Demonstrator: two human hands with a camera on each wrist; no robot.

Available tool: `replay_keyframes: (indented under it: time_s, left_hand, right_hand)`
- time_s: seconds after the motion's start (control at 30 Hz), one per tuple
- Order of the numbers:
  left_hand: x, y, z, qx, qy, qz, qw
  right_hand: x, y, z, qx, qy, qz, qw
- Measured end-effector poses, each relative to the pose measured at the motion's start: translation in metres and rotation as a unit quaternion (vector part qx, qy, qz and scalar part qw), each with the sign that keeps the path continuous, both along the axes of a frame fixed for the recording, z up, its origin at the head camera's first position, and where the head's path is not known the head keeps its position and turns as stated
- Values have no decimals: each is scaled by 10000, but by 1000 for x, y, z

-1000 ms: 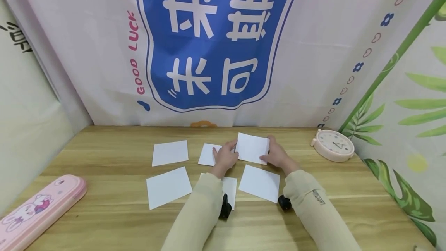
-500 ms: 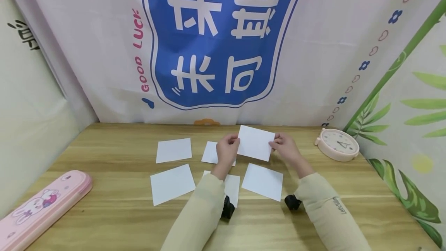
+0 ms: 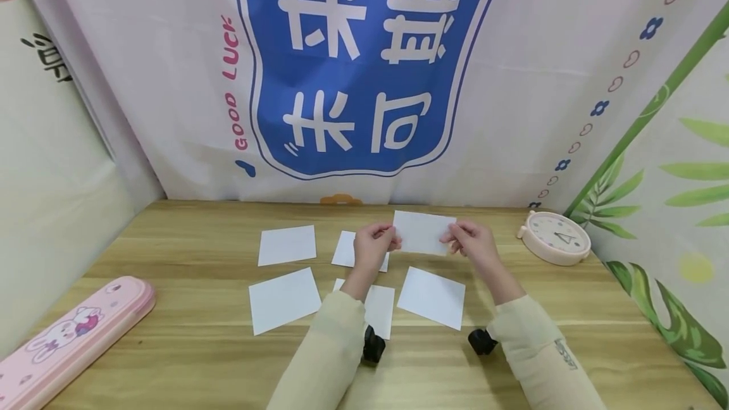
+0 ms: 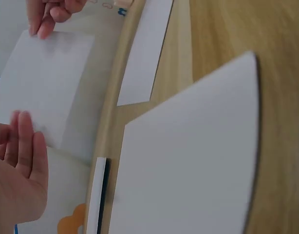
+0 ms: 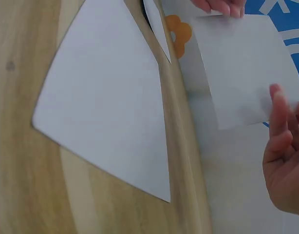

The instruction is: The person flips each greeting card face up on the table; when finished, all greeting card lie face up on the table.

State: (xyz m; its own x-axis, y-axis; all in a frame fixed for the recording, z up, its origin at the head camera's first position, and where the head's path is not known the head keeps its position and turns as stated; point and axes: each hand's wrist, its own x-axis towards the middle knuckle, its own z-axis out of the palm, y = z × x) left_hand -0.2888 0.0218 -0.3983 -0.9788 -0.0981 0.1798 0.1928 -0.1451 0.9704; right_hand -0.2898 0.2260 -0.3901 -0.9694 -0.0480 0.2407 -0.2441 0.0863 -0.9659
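A blank white card [image 3: 424, 233] is held up above the back of the table, one side edge in each hand. My left hand [image 3: 373, 250] pinches its left edge, and my right hand [image 3: 474, 247] pinches the right one. The left wrist view shows the left hand [image 4: 23, 180] with its fingers at the lower end of the card [image 4: 52, 73]. From the right wrist, the right hand [image 5: 288, 165] is at the near edge of the same card [image 5: 242, 63]. Below it lies another white card [image 3: 431, 298]. The left forearm partly covers a further card [image 3: 380, 309].
More white cards lie to the left, one in the back row [image 3: 287, 245] and one in front [image 3: 285, 301]. A small card [image 3: 344, 248] is partly behind the left hand. A pink pencil case [image 3: 74, 340] sits far left, a round clock [image 3: 555, 238] back right. Behind hangs a printed curtain [image 3: 193, 112].
The held card has risen off the table and now tilts differently, both hands moving up with it. The head view has shifted slightly. The other cards stay put.
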Motion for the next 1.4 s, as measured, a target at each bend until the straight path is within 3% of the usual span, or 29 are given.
replay_keyframes:
  time_s: [0.07,0.2,0.27,0.43,0.5,0.67,0.77,0.87,0.97,1.13,1.23,1.33,1.4]
  left_hand:
    - [-3,2,-7,182,-5,-164,9997]
    - [-21,4,-31,261,155,-345,9989]
    - [-23,6,-32,342,133,-398,9985]
    - [-4,8,-3,353,-175,-346,9986]
    - [0,9,1,277,-289,-234,9989]
    - [2,13,1,0,-437,356,9984]
    - [0,18,0,-463,-260,695,9962]
    - [-4,21,2,-1155,-100,759,9904]
    - [-6,23,3,-1858,-36,495,9813]
    - [-8,23,-1,-2761,-153,-257,9607]
    - [-7,24,-7,-3462,-315,-445,9366]
    - [-7,27,-13,-4189,-509,-459,9055]
    - [-7,29,-15,-4518,-593,-498,8888]
  right_hand:
    - [2,3,-2,-40,-119,144,9998]
    - [4,7,-1,-179,-450,421,9979]
    - [12,3,10,-161,-669,294,9972]
    - [15,5,12,-426,-1002,101,9940]
    - [16,5,11,-437,-1031,53,9937]
    - [17,2,9,-185,-981,-55,9950]
    - [15,2,7,227,-875,-176,9958]
    - [11,5,5,719,-700,-307,9945]
    - [5,8,3,1278,-517,-317,9899]
    - [-3,13,1,2261,-378,-141,9733]
    - [-7,15,-2,2631,-416,-54,9639]
    - [-10,17,-9,2793,-552,-35,9586]
    - [-11,19,-13,2857,-667,-43,9560]
